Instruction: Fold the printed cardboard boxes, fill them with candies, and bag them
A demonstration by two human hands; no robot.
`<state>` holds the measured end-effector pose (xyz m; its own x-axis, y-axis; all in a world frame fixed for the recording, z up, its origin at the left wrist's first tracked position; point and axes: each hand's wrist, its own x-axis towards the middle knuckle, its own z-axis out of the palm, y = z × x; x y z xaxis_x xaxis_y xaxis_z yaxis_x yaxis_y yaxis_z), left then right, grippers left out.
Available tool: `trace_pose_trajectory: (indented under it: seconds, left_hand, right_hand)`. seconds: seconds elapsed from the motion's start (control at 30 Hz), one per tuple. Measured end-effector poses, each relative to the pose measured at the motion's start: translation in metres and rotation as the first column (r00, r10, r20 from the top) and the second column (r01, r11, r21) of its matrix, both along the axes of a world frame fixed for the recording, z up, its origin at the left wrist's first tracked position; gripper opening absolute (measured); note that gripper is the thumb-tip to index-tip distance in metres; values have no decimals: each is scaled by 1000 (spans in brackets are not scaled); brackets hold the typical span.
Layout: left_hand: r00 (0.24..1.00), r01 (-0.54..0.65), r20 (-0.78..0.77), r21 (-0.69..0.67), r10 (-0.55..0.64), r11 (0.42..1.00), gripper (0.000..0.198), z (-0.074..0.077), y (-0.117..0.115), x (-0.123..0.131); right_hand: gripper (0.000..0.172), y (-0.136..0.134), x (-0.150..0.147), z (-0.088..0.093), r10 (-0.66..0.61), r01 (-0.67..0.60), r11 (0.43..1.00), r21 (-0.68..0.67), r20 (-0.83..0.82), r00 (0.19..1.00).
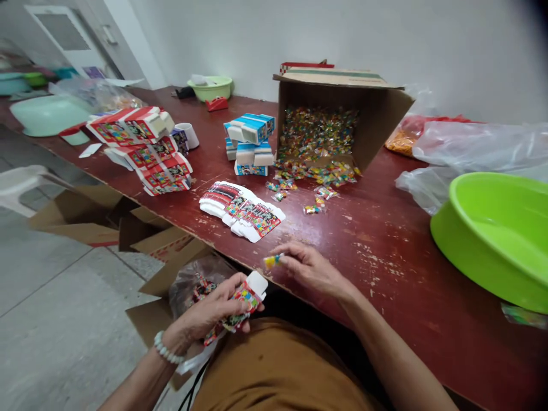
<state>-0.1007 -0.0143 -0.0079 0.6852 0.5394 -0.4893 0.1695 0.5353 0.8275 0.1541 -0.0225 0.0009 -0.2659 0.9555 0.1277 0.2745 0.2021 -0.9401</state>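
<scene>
My left hand (pixel 220 305) is wrapped round a small red printed candy box (pixel 247 298), tilted, with its white end flap raised. Between the thumb and fingers of my right hand (pixel 306 265) is a small wrapped candy packet (pixel 272 261), yellow and blue-green, just above the table edge and short of the box. A fanned stack of flat red-and-white cartons (pixel 240 208) lies on the table beyond my hands. Behind it a large cardboard box (pixel 381 123) rests on its side, and many wrapped candies (pixel 319 134) spill from its mouth.
Bundled red cartons (pixel 141 128) and blue cartons (pixel 252 134) are piled on the red table (pixel 377 228). A green basin (pixel 462 228) stands at the right, by clear plastic bags (pixel 466 142). Below the left edge are open cardboard boxes (pixel 149 311) and a white stool (pixel 21 182).
</scene>
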Motion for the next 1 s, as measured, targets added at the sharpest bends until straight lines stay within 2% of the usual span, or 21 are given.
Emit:
trace_pose_trajectory:
  seconds: [0.07, 0.13, 0.3, 0.4, 0.5, 0.57, 0.67, 0.73, 0.8, 0.83, 0.9, 0.93, 1.0]
  left_hand:
    - [993, -112, 41, 58, 110, 992, 30, 0, -4, 9]
    - [985, -165, 74, 122, 156, 979, 33, 0, -8, 15]
    - [984, -181, 51, 217, 174, 959, 34, 3, -12, 26]
    - [967, -251, 94, 209, 236, 945, 37, 4, -13, 32]
    - [937, -324, 177, 129, 300, 937, 39, 5, -13, 38]
    - [907, -369, 227, 22, 355, 929, 38, 5, -12, 40]
    - [867, -415, 254, -110, 429, 903, 45, 5, -12, 41]
    - [858, -423, 262, -124, 441, 897, 46, 4, -12, 43]
    - [856, -437, 266, -88, 444, 895, 44, 3, -14, 44]
    - [853, -450, 267, -61, 449, 891, 42, 2, -15, 44]
    - [840, -477, 277, -34, 467, 878, 38, 1, -15, 45]
    - [836, -475, 283, -57, 470, 878, 35, 1, -14, 45]
    - [844, -424, 284, -166, 455, 890, 31, 1, -12, 44]
  right_hand:
    - [20, -5, -14, 7, 55, -62, 995, 74, 98, 994]
    - [18, -4, -23, 10, 42, -61, 992, 107, 178, 983]
    - [14, 4, -32, 13, -50, 48, 999, 18, 117, 992]
    - [7, 5, -36, 15, -65, 58, 997, 57, 130, 989]
    - [11, 3, -39, 14, -50, 43, 996, 84, 82, 995]
    - [17, 1, -39, 11, -56, 58, 998, 33, -42, 998]
    - [25, -2, -40, 3, -127, 75, 981, -178, -302, 945]
    - [41, -3, -43, -3, -118, -18, 950, -312, -410, 904]
    - [47, -3, -47, -8, -75, -102, 927, -362, -445, 892]
    - [44, -4, -50, -11, -67, -98, 933, -346, -435, 898]
    - [33, -5, -53, -13, -94, 8, 973, -230, -363, 927]
    - [30, -6, -54, -13, -119, 81, 988, -131, -312, 942]
    - [27, -8, -55, -13, -160, 177, 982, 64, -217, 963]
